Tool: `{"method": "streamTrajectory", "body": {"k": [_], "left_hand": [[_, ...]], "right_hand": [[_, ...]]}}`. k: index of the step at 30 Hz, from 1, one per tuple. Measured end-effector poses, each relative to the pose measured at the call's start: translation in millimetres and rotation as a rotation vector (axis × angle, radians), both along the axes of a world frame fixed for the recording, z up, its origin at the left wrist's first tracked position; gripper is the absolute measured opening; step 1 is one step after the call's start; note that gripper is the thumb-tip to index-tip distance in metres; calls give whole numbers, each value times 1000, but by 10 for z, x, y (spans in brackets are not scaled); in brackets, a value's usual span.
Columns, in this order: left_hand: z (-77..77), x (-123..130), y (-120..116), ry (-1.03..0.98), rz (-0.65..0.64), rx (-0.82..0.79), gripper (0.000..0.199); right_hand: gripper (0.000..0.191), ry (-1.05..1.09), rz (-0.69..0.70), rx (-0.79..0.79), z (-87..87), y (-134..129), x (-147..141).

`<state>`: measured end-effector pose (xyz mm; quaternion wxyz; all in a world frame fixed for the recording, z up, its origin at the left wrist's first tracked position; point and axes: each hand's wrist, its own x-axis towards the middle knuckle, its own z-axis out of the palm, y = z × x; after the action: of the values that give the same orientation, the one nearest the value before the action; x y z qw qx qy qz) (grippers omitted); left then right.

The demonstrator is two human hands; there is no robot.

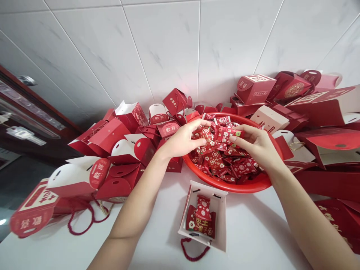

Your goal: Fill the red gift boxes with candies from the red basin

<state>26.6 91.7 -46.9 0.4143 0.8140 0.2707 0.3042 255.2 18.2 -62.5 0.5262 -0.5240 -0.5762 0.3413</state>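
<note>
Over a round red plastic basket (pixel 233 188) heaped with shiny red snack packets (pixel 215 161), both of my hands are at work. My left hand (pixel 185 138) curls round a red snack packet (pixel 207 134) printed with flowers, its thumb lying on the front. Between the thumb and fingers of my right hand (pixel 255 144) is another red packet (pixel 225 135) with gold lettering. Just in front of the basket stands an open gift box (pixel 222 221) with a pale inside, holding a larger packet (pixel 194 223) and a small red wrapped piece (pixel 203 207).
Red and white gift boxes crowd the left side (pixel 111 135) and the right side (pixel 315 146), with more along the tiled wall (pixel 168 48). A dark red cord handle (pixel 194 258) lies by the front box on the white table (pixel 157 240). Keys (pixel 26 135) hang at far left.
</note>
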Motion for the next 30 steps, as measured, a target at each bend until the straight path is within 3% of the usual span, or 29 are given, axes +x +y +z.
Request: {"method": "streamTrajectory", "body": {"k": [8, 16, 25, 30], "left_hand": [[4, 3, -2, -37, 25, -108, 49], [42, 8, -8, -75, 111, -247, 41], [19, 16, -4, -101, 80, -314, 54], [47, 13, -26, -113, 76, -253, 31]], "right_hand": [[29, -80, 46, -40, -62, 53, 42], [24, -262, 95, -32, -65, 57, 61], [23, -273, 89, -4, -49, 47, 55], [23, -275, 83, -7, -47, 43, 56]]}}
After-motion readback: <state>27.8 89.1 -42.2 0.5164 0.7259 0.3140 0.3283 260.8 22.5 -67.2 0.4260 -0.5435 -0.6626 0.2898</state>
